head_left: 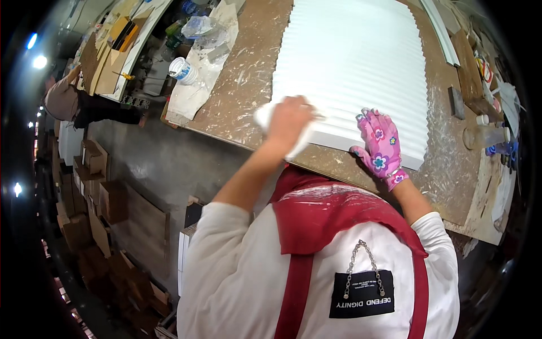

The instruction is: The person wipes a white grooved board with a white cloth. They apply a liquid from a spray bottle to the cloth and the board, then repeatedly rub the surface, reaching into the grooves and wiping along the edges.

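Wearing white shirt (237,265); holding cloth (300,144) in left hand (289,120), fingers together, at panel's (350,68) near-left; resting right hand (381,142) near-right, fingers close, thumb spread.

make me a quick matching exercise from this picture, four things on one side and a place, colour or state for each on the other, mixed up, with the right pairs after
Things:
1. left hand
2. right hand
3. ridged panel
4. dark block

Descriptions:
A. on the tabletop, to the right of both hands
B. white, with wavy side edges
C. in a pink flowered glove
D. bare, with a white cloth under it

Right pairs: 1-D, 2-C, 3-B, 4-A
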